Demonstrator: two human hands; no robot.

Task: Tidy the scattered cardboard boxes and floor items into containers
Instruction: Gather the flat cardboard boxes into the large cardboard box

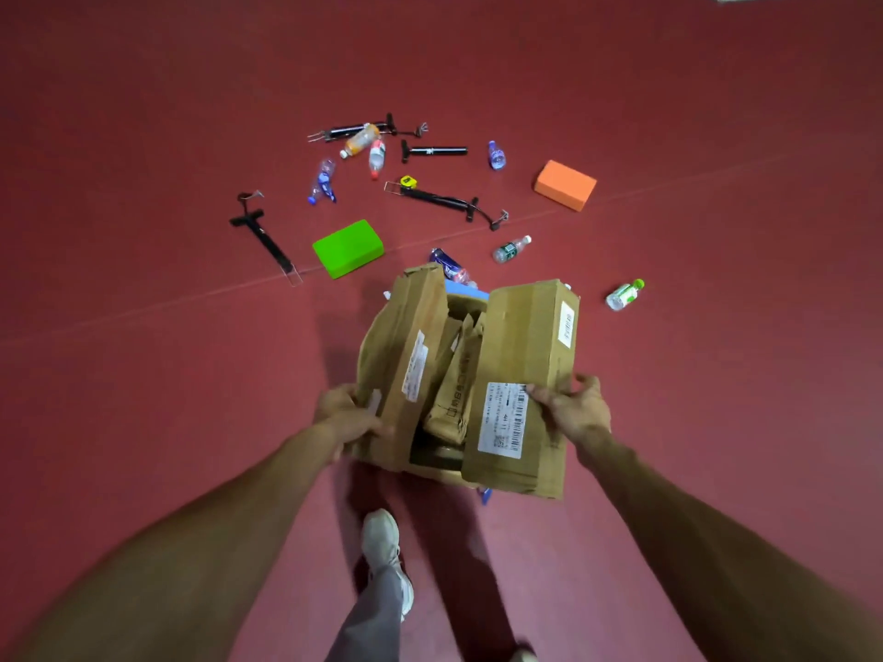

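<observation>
I hold a bundle of brown cardboard boxes in front of me above the red floor. My left hand (pixel 346 415) grips the left box (pixel 406 355), and my right hand (pixel 576 410) grips the larger right box (pixel 523 370), which carries a white barcode label. Smaller crumpled cartons (pixel 454 389) are wedged between the two. A blue container edge (pixel 466 292) peeks out behind and under the bundle. Beyond it, scattered on the floor, lie plastic bottles (pixel 511 249), black hand pumps (pixel 442 199), a green foam block (pixel 348 248) and an orange foam block (pixel 565 184).
More bottles lie at the far group (pixel 360 140) and at the right (pixel 625 294). A yellow tape measure (pixel 407 181) lies by a pump. Another black pump (pixel 263 236) lies at the left. My shoe (pixel 382 542) is on the floor below the boxes.
</observation>
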